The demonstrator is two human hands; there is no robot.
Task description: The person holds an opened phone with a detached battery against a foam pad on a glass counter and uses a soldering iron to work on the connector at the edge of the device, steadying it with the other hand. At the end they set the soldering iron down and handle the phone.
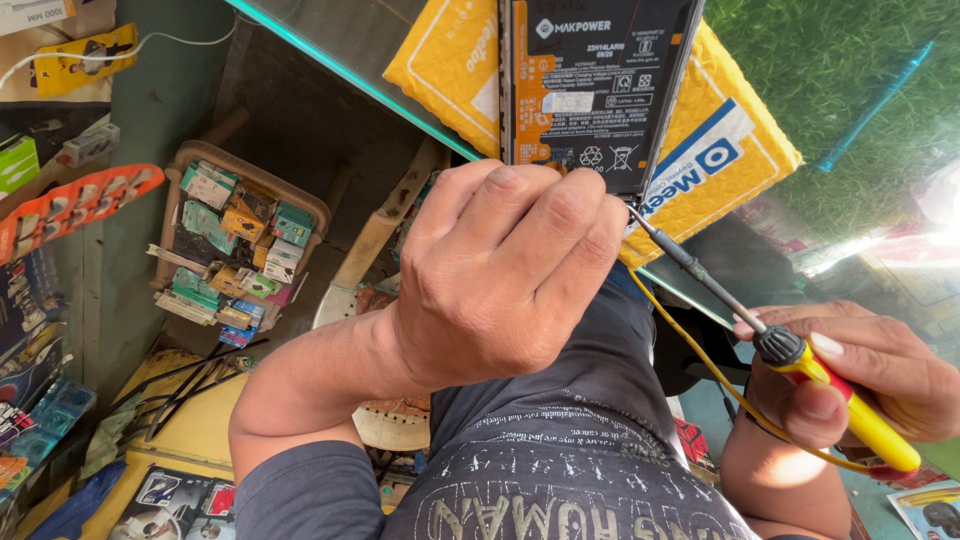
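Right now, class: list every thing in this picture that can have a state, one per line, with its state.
Left hand: fisted, holding the lower edge of the phone.
Phone: back cover off, battery exposed, lying on a yellow padded envelope.
Right hand: closed around the soldering iron's handle.
Soldering iron: tilted, tip at the phone's lower corner.
Basket: full of small boxes.

Left hand [500,275] hides phone's [590,85] lower edge and soldering iron [790,352] tip; contact point unseen, probably touching. Phone top cut off by frame.
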